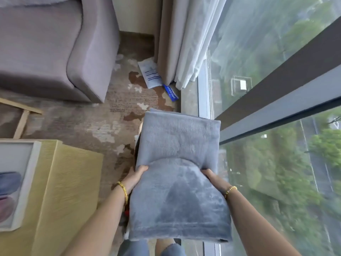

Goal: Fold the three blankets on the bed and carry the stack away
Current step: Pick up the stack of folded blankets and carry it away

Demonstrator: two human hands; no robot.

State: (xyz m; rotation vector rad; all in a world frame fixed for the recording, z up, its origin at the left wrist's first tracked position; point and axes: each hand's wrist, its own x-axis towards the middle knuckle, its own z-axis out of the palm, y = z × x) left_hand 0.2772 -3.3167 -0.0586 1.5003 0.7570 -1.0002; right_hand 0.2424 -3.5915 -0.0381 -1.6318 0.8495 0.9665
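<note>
A folded grey-blue fleece blanket stack point(178, 172) is held out in front of me above the carpet. My left hand point(135, 177) grips its left side and my right hand point(210, 177) grips its right side, with the fingers tucked underneath. The top blanket hides the layers below, so I cannot tell how many lie in the stack. Both wrists wear gold bracelets. No bed is in view.
A grey sofa point(55, 43) stands at the upper left. A yellow cabinet point(70, 182) with a framed picture point(16, 182) sits at the lower left. Curtains point(182, 39) and a floor-to-ceiling window point(276, 126) line the right. Papers point(150, 73) lie on the patterned carpet point(92, 122).
</note>
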